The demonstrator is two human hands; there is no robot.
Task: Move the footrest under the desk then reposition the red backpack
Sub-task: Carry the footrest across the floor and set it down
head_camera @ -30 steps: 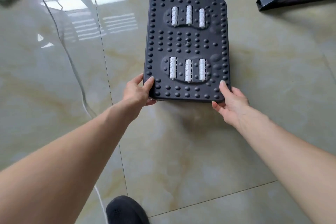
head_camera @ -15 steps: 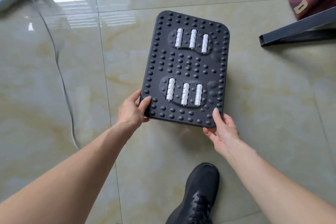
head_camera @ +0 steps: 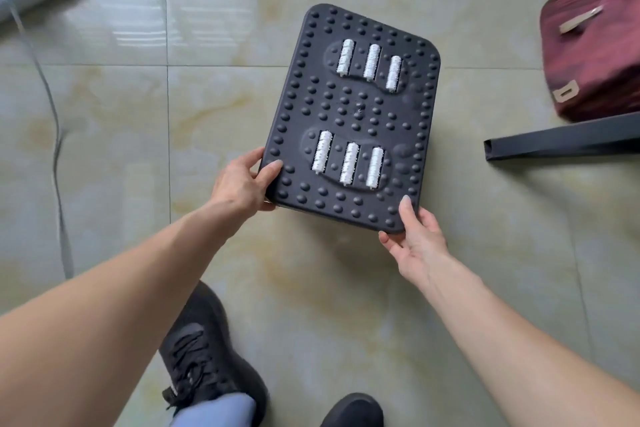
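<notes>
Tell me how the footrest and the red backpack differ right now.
The footrest is black, hard and flat, studded with bumps and white rollers; the red backpack is soft maroon fabric with tan tabs. The footrest is gripped at its near corners by the left hand and right hand; the backpack is untouched. The footrest shows whole; the backpack is cut off by the frame edge.

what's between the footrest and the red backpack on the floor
In the head view, only bare glossy floor tile lies between the footrest and the red backpack. The black desk foot bar sits nearer the camera, below the backpack.
</notes>
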